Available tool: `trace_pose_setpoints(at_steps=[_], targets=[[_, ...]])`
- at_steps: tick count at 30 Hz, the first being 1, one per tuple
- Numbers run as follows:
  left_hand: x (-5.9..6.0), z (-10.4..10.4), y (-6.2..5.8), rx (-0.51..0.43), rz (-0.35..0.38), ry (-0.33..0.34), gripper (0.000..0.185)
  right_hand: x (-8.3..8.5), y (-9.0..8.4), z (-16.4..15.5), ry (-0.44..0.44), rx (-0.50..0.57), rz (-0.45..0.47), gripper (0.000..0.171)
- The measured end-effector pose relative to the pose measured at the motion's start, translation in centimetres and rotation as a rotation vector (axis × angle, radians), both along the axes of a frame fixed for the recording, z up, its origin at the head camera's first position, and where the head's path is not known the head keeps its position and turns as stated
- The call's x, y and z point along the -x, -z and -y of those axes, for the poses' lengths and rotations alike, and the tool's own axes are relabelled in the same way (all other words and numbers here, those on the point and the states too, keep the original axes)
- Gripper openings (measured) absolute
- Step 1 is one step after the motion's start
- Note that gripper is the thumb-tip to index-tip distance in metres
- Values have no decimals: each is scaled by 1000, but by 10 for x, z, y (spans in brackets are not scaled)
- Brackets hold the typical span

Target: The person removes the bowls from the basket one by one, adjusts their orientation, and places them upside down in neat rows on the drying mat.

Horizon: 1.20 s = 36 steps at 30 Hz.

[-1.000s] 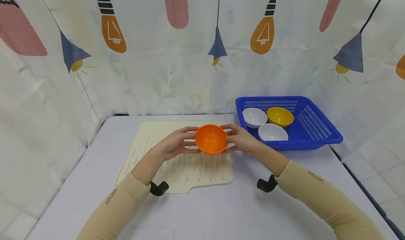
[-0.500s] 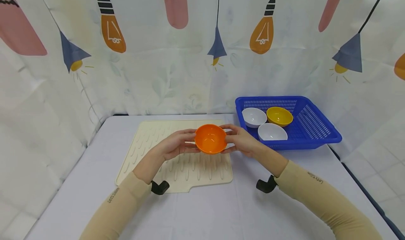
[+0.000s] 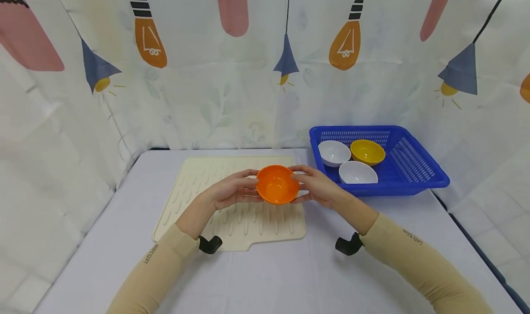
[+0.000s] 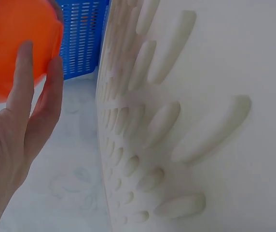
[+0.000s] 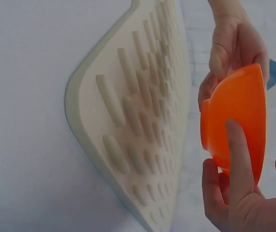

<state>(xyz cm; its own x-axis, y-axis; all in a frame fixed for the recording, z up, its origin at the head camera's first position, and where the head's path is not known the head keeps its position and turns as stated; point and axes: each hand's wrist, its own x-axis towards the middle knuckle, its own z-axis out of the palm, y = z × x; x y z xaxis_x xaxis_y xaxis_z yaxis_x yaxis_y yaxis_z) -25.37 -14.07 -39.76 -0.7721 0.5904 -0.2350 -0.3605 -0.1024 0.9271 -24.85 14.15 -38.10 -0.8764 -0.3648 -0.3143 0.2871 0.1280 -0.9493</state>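
An orange bowl [image 3: 277,183] is held just above the right part of a cream ribbed drying mat [image 3: 198,199]. My left hand [image 3: 233,189] grips its left side, and my right hand [image 3: 315,185] grips its right side. In the left wrist view the fingers [image 4: 29,92] lie along the orange bowl [image 4: 12,43]. In the right wrist view the fingers [image 5: 237,154] press on the orange bowl [image 5: 241,116], with the left hand [image 5: 232,50] behind it and the mat [image 5: 138,116] below.
A blue perforated basket [image 3: 414,166] stands at the right rear of the table and holds two white bowls [image 3: 334,152] [image 3: 358,172] and a yellow bowl [image 3: 367,151]. A printed curtain encloses the table. Two black camera mounts [image 3: 348,245] sit at my wrists.
The bowl and both hands have sunk slightly toward the mat; both hands keep the same hold.
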Motion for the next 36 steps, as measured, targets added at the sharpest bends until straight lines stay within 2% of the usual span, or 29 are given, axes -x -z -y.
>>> trace_pose_setpoints(at_steps=[9, 15, 25, 29, 36], targets=[[0, 1, 1, 1, -61, 26, 56, 0, 4, -3, -41, 67, 25, 55], [0, 2, 0, 41, -132, 24, 53, -1, 5, -4, -30, 84, 49, 63], [3, 6, 0, 97, -246, 7, 57, 0, 6, -6, -59, 117, 64, 65], [4, 6, 2, 141, -330, 18, 59, -1, 9, -7, -73, 117, 74, 66], [-2, 3, -1, 169, -566, 15, 56, -1, 10, -9, -89, 111, 81, 67]])
